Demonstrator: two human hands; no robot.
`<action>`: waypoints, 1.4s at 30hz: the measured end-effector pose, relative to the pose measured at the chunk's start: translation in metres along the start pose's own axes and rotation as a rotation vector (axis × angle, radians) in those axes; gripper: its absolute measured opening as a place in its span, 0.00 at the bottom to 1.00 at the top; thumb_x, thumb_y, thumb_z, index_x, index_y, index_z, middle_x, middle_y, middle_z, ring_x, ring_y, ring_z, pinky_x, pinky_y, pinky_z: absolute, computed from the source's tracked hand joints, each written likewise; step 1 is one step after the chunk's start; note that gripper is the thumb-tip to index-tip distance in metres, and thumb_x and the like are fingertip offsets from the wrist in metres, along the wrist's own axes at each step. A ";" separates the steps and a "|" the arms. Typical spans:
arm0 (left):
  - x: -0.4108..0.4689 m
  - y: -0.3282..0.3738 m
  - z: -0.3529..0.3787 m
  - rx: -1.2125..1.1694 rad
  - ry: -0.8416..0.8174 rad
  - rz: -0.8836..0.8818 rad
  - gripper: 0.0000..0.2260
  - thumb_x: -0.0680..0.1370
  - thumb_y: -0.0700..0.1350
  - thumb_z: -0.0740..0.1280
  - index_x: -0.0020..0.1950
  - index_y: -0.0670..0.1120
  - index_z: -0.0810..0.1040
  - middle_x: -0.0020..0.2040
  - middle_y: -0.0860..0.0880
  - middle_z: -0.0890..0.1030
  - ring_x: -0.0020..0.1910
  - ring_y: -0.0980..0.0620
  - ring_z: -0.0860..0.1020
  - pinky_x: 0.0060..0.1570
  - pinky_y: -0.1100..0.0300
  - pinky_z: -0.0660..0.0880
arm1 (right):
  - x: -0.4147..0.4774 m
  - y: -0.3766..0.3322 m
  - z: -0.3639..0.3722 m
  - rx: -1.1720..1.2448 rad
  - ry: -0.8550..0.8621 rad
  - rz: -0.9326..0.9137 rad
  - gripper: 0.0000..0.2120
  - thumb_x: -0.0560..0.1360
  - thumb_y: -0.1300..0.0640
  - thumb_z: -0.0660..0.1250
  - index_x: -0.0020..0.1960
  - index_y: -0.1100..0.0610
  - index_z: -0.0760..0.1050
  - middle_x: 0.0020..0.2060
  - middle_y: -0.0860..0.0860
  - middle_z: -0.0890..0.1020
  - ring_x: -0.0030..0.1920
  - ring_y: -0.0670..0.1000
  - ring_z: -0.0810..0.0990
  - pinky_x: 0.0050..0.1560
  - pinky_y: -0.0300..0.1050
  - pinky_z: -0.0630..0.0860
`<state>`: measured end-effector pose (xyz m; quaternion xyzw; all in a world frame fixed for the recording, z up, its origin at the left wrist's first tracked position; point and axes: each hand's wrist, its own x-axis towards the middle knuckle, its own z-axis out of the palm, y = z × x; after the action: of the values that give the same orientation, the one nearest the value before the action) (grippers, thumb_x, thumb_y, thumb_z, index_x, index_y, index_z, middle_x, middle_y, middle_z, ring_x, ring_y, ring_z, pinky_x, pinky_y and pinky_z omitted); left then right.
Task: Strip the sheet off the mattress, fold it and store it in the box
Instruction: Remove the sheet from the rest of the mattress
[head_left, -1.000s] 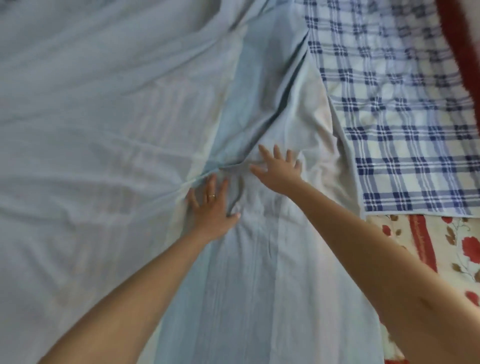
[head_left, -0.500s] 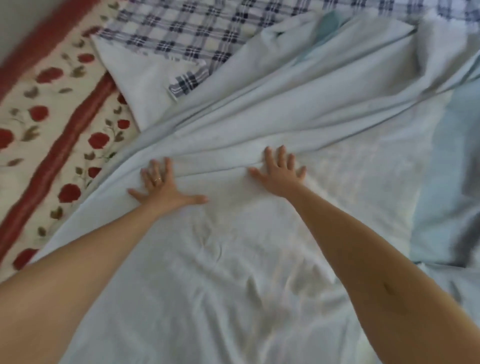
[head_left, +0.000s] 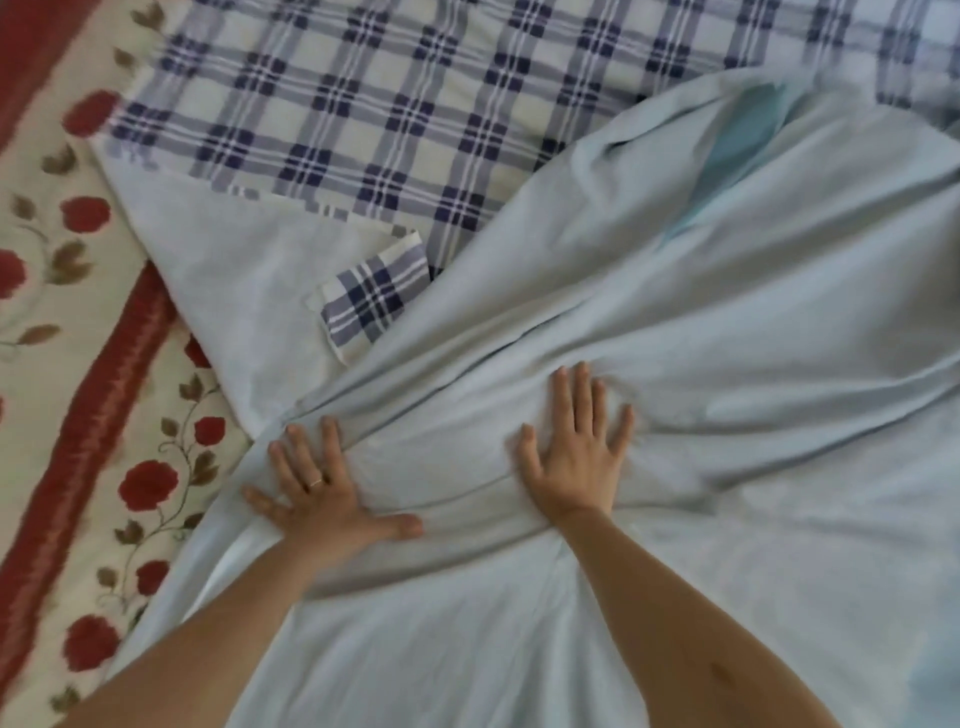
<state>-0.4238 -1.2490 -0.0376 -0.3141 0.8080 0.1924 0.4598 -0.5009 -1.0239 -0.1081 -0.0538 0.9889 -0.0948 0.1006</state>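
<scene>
Sheet (head_left: 701, 338) is pale blue and pretty rumpled, spread wide under both palms and running on well past the fingertips and off to the right. Left hand (head_left: 324, 501) lies flat on it, fingers (head_left: 298, 457) straight and fanned out, thumb stuck out sideways toward the other hand, nothing gripped. There's a ring (head_left: 315, 482) on one finger. Right hand (head_left: 576, 462) is the same deal: palm down, fingers straight and spread, just pressing on the fabric. Long creases in the sheet bunch up right at the tips of both hands and run between them. The sheet's left edge sits just outside the left little finger, and beyond that edge is a floral cover (head_left: 78, 374) with red roses and a red stripe. Straight ahead of the left fingertips there's a blue checked cloth (head_left: 363, 114), with one corner turned back so its plain pale underside (head_left: 223, 291) shows, and a little checked flap (head_left: 371, 299) folded back over that. Far beyond the right fingertips a darker teal patch (head_left: 748, 130) peeks out of a fold in the sheet.
</scene>
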 end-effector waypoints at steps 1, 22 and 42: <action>0.001 0.003 -0.004 0.006 -0.032 -0.016 0.69 0.51 0.76 0.69 0.56 0.54 0.11 0.54 0.47 0.10 0.55 0.43 0.14 0.63 0.33 0.29 | 0.002 0.000 0.000 -0.008 -0.009 0.003 0.35 0.74 0.40 0.51 0.78 0.51 0.51 0.77 0.51 0.53 0.76 0.53 0.53 0.74 0.62 0.42; 0.013 0.001 0.004 -0.069 0.035 -0.014 0.69 0.46 0.81 0.61 0.59 0.53 0.11 0.58 0.46 0.11 0.58 0.43 0.14 0.65 0.32 0.32 | 0.091 0.041 -0.033 0.115 0.276 0.371 0.32 0.71 0.42 0.53 0.70 0.57 0.64 0.70 0.57 0.66 0.70 0.58 0.62 0.72 0.58 0.50; 0.069 0.261 -0.076 0.545 0.521 1.579 0.09 0.73 0.37 0.59 0.47 0.44 0.77 0.47 0.47 0.77 0.44 0.46 0.76 0.35 0.54 0.74 | 0.106 0.061 -0.020 0.073 0.302 0.403 0.31 0.70 0.45 0.53 0.70 0.54 0.66 0.71 0.56 0.67 0.71 0.56 0.63 0.71 0.60 0.51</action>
<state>-0.6764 -1.1271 -0.0527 0.4242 0.8866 0.1767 0.0523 -0.6136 -0.9745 -0.1210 0.1628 0.9795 -0.1153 -0.0294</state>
